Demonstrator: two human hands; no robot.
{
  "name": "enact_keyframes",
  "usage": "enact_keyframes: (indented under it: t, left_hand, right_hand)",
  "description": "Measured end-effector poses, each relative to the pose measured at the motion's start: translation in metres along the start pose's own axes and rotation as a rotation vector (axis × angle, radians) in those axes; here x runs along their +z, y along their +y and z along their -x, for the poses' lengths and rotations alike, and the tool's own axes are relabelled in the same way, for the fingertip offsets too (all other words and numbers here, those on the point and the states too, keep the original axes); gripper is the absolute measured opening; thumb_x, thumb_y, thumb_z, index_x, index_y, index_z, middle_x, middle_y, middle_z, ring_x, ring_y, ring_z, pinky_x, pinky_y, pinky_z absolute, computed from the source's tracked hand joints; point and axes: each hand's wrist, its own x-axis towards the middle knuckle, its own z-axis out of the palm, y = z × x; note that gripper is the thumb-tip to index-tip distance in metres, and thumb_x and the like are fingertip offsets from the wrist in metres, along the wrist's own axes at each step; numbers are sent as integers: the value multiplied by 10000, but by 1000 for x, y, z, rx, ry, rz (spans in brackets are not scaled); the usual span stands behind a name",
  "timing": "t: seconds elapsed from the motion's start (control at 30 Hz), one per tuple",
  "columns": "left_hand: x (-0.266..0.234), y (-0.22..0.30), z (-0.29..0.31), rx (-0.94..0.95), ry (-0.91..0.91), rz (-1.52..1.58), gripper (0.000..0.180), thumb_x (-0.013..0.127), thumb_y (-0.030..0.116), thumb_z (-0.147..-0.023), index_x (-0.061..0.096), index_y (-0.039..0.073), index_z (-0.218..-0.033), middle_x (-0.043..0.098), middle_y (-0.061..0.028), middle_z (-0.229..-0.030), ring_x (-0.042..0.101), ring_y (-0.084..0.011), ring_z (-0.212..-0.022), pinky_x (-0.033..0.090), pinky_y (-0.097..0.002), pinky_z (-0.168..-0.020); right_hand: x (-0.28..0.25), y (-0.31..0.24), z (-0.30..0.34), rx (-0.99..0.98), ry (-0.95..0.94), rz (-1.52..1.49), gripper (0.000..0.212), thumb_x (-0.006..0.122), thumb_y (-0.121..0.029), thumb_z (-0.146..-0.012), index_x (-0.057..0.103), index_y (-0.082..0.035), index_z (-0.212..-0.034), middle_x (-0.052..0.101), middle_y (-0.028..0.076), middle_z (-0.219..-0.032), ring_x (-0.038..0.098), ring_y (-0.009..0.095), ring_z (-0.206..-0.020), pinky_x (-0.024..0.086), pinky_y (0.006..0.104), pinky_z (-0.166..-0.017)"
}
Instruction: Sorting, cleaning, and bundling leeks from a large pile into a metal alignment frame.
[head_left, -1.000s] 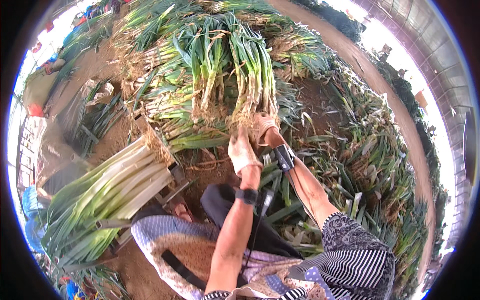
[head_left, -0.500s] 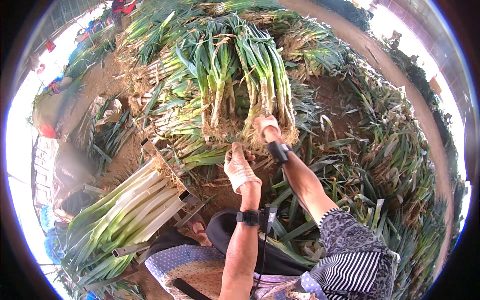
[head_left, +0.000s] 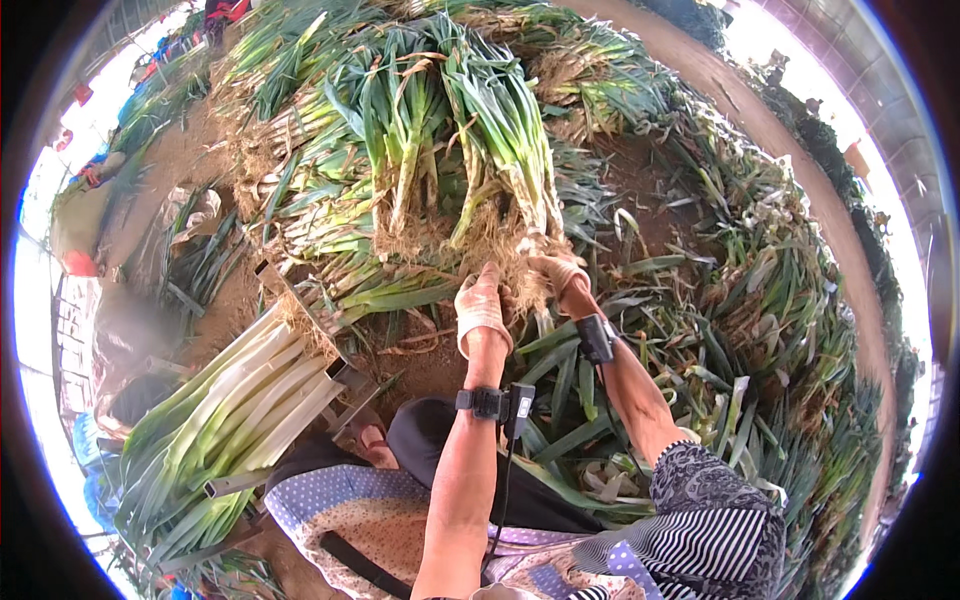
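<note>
Both my hands wear pale work gloves and are at the root ends of an untrimmed bundle of leeks (head_left: 512, 150). My right hand (head_left: 556, 272) is closed around the root end of leeks at the bundle's right side. Just left of it, my left hand (head_left: 482, 308) has its thumb up and its fingers curled against the tangled roots (head_left: 515, 255); what they hold is hidden. Another upright clump of leeks (head_left: 402, 165) leans on the pile beside this bundle. At lower left, cleaned leeks (head_left: 245, 385) with white stems lie in a metal rack (head_left: 340, 372).
A large heap of leeks (head_left: 310, 180) rises ahead and to the left. Stripped leaves (head_left: 720, 350) cover the ground on the right, beside a dirt path (head_left: 800, 180). My foot (head_left: 375, 445) shows near the rack. A person in red (head_left: 225, 12) is far off at upper left.
My right hand has drawn a little toward me and to the right along the roots. The leeks by it now slant more, roots to the right. The whole view has shifted slightly.
</note>
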Motion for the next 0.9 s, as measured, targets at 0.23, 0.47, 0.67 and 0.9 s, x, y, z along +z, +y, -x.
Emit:
enact_keyframes:
  t: [0.23, 0.47, 0.67, 0.9]
  left_hand:
    - [-9, -8, -12, 65, -67, -131, 458, 668, 296, -794, 547, 24, -1143, 576, -94, -1085, 545, -211, -915, 443, -340, -781]
    - [-2, -22, -29, -9, -155, -41, 531, 702, 397, -752, 534, 69, -1135, 598, -67, -984, 561, -193, -804, 472, -352, -689]
    - [-2, -44, -43, -233, -161, -67, 215, 693, 255, -754, 674, 76, -873, 604, -19, -711, 525, -128, -587, 420, -260, -518]
    - [18, -25, -7, -270, -203, 100, 360, 685, 295, -755, 616, 30, -988, 643, -83, -888, 604, -246, -713, 493, -352, -657]
  right_hand:
    - [33, 4, -5, -206, -99, 219, 376, 652, -311, -695, 636, 39, -832, 592, 40, -679, 529, 139, -583, 426, 300, -544]
    - [39, 14, 18, -148, -72, 340, 342, 626, -272, -776, 616, 14, -963, 649, 161, -793, 614, 243, -697, 476, 334, -651]
    - [-3, 38, 45, -760, -153, 839, 278, 532, -189, -839, 557, -18, -1056, 598, 223, -1022, 597, 330, -915, 484, 358, -802]
    - [-43, 18, 45, -330, 21, 283, 420, 674, -194, -782, 518, -104, -1161, 543, 109, -1121, 572, 177, -919, 494, 311, -790]
